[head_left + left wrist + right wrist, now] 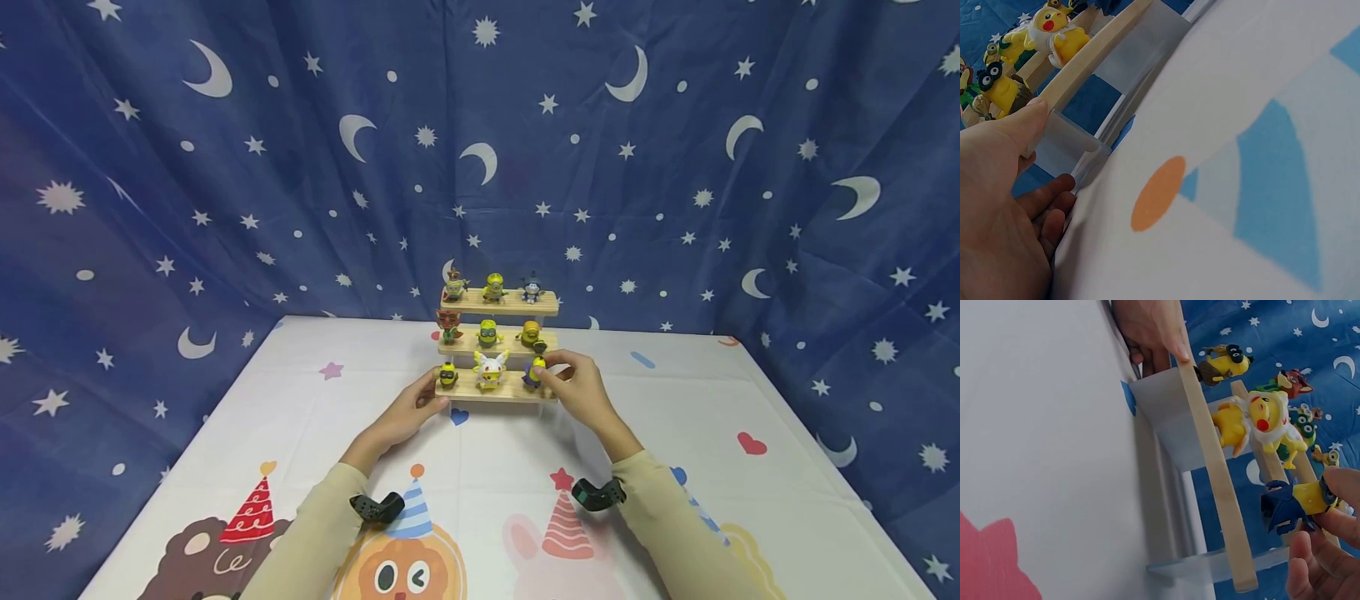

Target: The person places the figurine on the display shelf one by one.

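A three-tier wooden display shelf [495, 393] with clear side supports stands on the table, carrying small figurines. My left hand [405, 410] grips the left end of its bottom tier, thumb [1036, 112] on the wood and the other fingers curled lower down. Beside that thumb is a goggled yellow minion figurine [1005, 90]. My right hand [581, 385] pinches the head of a yellow minion figurine in blue clothes [1294, 503] at the right end of the bottom tier; whether its base touches the wood I cannot tell. Between them stands a Pikachu-like figurine with a white hood [490, 371].
The middle tier [468, 343] holds a red fox figurine [448, 325] and two yellow ones. Three more figurines stand on the top tier [510, 305]. A white cloth [300, 417] with cartoon prints covers the table; a blue moon-and-star curtain [480, 167] hangs behind.
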The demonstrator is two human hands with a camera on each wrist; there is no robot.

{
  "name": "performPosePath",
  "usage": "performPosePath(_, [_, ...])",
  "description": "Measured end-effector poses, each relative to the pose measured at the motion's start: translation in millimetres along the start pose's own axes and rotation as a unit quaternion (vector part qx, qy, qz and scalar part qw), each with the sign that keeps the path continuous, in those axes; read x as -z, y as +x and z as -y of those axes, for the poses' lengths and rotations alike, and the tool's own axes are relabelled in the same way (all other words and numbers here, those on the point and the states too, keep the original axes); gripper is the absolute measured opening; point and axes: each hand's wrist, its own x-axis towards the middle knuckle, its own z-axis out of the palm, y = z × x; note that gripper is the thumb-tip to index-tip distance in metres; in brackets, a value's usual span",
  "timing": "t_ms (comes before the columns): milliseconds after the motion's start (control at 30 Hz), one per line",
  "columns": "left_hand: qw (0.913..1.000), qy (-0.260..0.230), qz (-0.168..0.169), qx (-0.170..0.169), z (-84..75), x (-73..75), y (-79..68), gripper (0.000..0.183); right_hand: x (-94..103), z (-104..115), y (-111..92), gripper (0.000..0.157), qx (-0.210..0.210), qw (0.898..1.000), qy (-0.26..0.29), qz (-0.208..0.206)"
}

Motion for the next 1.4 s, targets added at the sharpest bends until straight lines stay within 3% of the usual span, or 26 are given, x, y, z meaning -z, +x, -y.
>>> performPosePath(467, [0.9999, -0.005, -0.005, 0.014, 2.1, 4.4, -2.9, 0.077, -9.6, -1, 4, 0.033, 0.001, 1.0, 0.017, -0.001])
performPosePath(900, [1.0, -0.001, 0.002, 0.005, 1.6, 3.2, -0.7, 0.076, -12.9, 0, 2, 0.035, -0.01, 1.0, -0.025, -0.005])
performPosePath(1400, [1.0, -0.002, 0.007, 0.002, 1.1, 0.6, 1.1, 0.076, -10.8, -3, 1, 0.034, -0.008, 0.999, -0.035, 0.0])
